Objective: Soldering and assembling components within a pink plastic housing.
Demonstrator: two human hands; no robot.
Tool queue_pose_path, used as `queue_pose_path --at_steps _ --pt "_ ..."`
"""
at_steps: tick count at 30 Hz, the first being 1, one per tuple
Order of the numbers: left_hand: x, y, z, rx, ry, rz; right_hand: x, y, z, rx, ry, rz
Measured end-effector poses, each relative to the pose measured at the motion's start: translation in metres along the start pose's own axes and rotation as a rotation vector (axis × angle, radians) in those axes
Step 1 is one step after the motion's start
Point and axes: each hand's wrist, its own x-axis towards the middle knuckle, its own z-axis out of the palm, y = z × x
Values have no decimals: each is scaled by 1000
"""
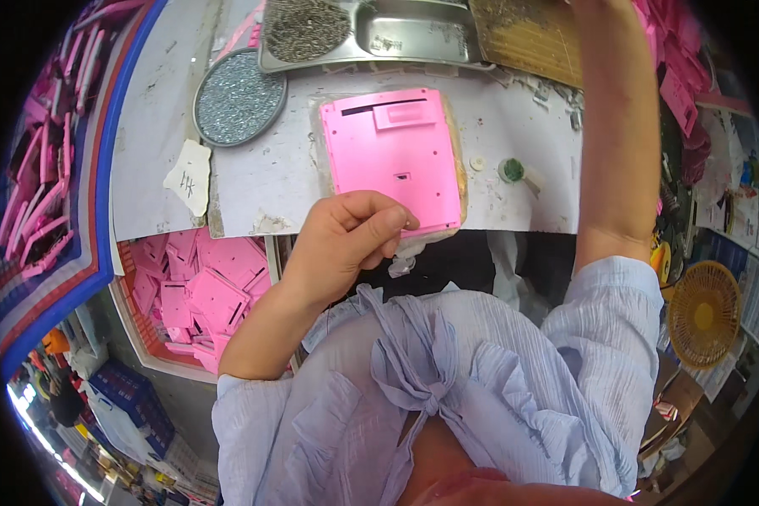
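Note:
A flat pink plastic panel (388, 160) lies on a padded, clear-wrapped block on the white worktable. It has a dark slot along its far edge, a raised rectangular part and several small holes. Over its near edge is my left hand (350, 240), thumb and forefinger pinched together. Whatever those fingers hold, if anything, is too small to name. My right forearm (616, 135) stretches far forward past the panel's right side, and the hand at its end lies beyond the upper edge of the view.
A round dish of small silvery pieces (239, 97) stands left of the panel. Behind it is a metal tray (413, 34) holding screw-like parts. A crate of pink panels (202, 291) sits below left. A green-topped small item (510, 169) and a torn white scrap (190, 177) lie on the table.

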Motion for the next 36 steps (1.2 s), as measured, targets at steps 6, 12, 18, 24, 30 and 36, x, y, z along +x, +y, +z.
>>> queue_pose_path --at_steps 6,12,18,24,30,36 --pt "0 -4 -9 -241 22 -57 -49 -43 70 403 -213 136" --pt "5 -6 -6 -344 -13 -74 -144 -78 73 912 -71 71" --pt "8 -8 -4 -430 -83 -138 -151 -81 81 789 -53 -61" --pt "9 -8 -5 -461 -100 -162 -155 -81 86 763 -12 -65" --pt "3 -2 -5 -122 -12 -45 -157 -82 84 784 1 -52" --pt "-3 10 -16 435 289 496 -191 -84 66 673 148 131"
